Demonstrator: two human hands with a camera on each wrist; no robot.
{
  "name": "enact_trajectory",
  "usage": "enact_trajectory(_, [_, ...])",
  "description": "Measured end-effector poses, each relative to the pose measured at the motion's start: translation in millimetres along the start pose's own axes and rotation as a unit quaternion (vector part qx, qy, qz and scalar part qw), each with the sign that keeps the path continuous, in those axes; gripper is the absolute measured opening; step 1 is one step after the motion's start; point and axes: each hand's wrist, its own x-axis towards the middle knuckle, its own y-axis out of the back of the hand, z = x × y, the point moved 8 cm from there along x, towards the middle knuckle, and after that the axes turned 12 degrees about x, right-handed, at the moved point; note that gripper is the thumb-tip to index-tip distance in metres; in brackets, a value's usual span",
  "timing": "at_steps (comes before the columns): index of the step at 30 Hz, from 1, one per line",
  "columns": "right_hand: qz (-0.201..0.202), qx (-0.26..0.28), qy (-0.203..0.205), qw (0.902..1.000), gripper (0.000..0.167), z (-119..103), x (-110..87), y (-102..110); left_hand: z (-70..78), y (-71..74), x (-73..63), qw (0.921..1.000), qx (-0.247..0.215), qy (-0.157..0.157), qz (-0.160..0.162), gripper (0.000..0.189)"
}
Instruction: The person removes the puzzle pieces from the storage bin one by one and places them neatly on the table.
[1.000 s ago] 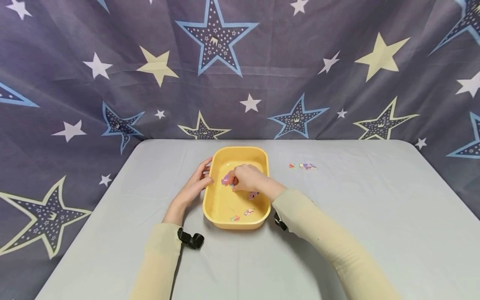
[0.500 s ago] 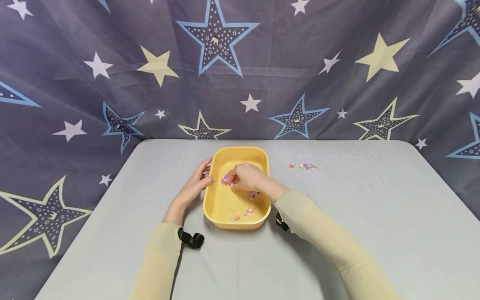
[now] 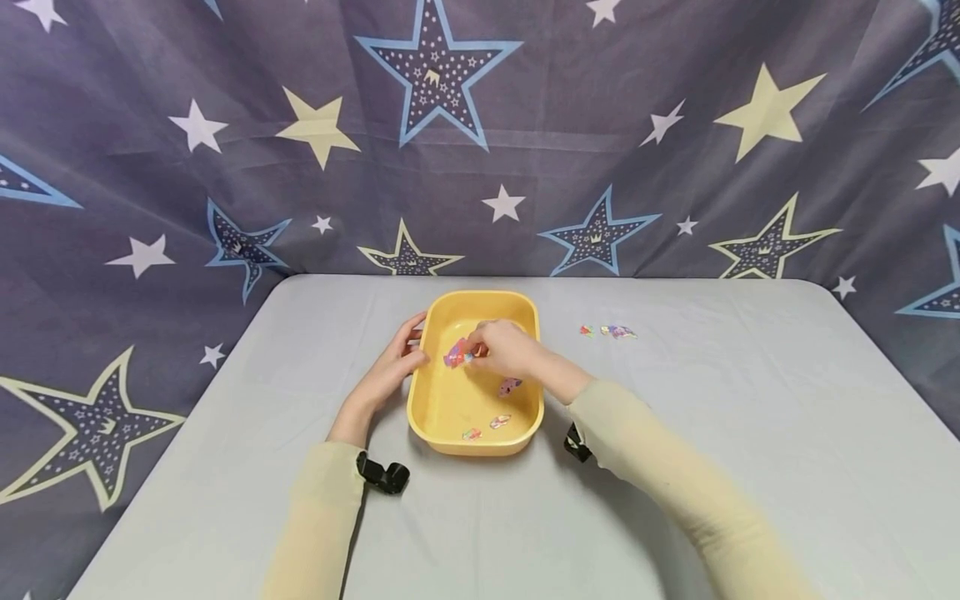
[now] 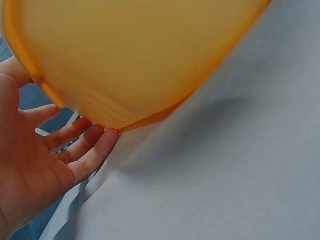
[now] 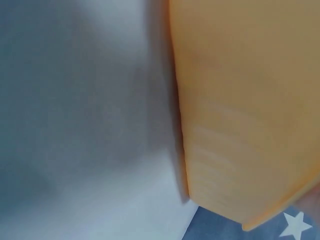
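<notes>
Colourful pieces [image 3: 510, 387] lie inside the yellow tub [image 3: 431, 415].

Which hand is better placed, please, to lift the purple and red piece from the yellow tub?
Probably the right hand: it reaches inside the yellow tub, with its fingertips at the purple and red piece. The left hand is outside, against the tub's left side, farther from the piece.

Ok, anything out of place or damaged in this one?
No damage visible. Perhaps odd: small colourful pieces lie on the table, right of the yellow tub, while similar ones lie inside it.
</notes>
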Motion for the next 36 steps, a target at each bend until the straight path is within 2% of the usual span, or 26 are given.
enact_trajectory(12, [0.050,0.029,0.014,0.9983,0.018,2.6,-14.3,26.4,-0.9,0.3,0.9,1.0000,-0.008,-0.005,-0.001,0.074])
enact_trajectory(19, [0.063,0.019,0.017,0.9977,0.018,11.1,-22.2,39.6,-25.2,2.3,13.7,0.9999,-0.005,-0.006,0.008,0.074])
enact_trajectory(22, [0.079,0.017,0.023,0.9964,0.018,15.4,-27.4,45.4,-28.7,2.1,15.7,1.0000,-0.001,-0.004,0.009,0.074])
enact_trajectory(29, [0.126,0.026,0.045,0.9907,0.016,24.0,-40.3,65.3,-29.7,2.2,16.2,0.9999,-0.001,-0.004,0.013,0.074])
enact_trajectory(36, [0.145,0.034,0.032,0.9883,0.016,42.1,-55.2,77.3,-29.1,2.3,15.4,0.9999,0.003,0.000,0.012,0.074])
